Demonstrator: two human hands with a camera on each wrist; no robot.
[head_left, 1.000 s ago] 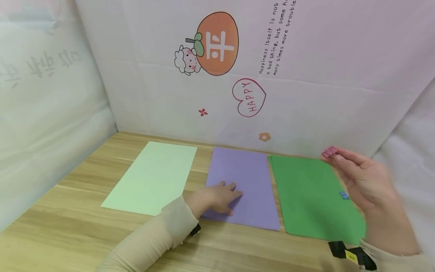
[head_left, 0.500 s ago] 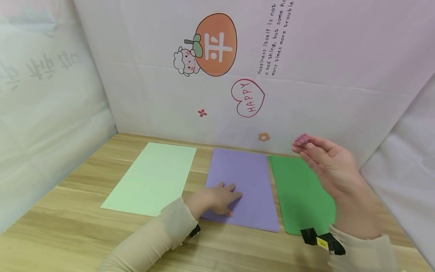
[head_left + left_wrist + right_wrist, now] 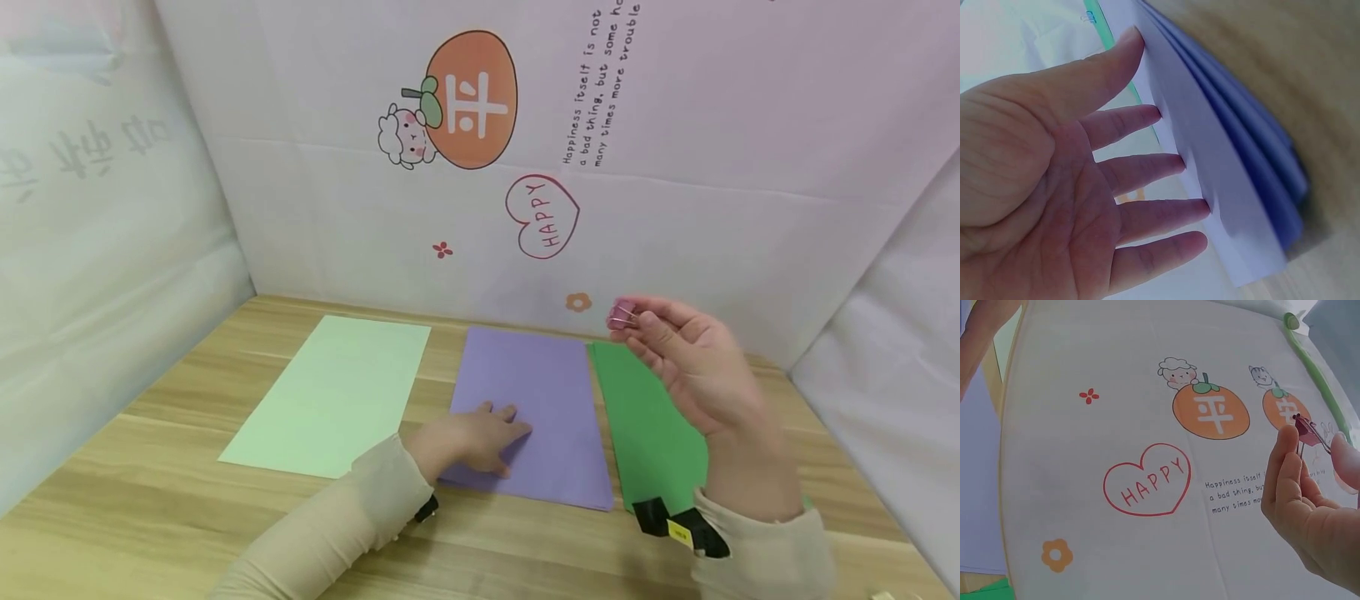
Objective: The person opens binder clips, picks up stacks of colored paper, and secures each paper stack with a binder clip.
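Currently, head view: left hand [image 3: 480, 437] lies on the purple paper [image 3: 551, 375], near its lower left part, fingers spread wide, nothing gripped. Right hand [image 3: 701, 362] is up in the air over the green paper [image 3: 652, 433], pinching a pink clip [image 3: 621, 314] between thumb and fingers; clip is off the table [image 3: 135, 483], near the gap between purple and green as seen here. Light green paper [image 3: 337, 392] sits left of the purple, apart from it; green is just beside it on the right. Printed white cloth [image 3: 315, 225] hangs behind. Black strap [image 3: 651, 517] at the right wrist.

Left wrist view: thumb and fingers apart, several tips touching the purple paper; loose layers show along its edge. Little finger contact, can't tell.

Right wrist view: narrow pinch, clip's metal handles between thumb and fingertips, cloth behind.
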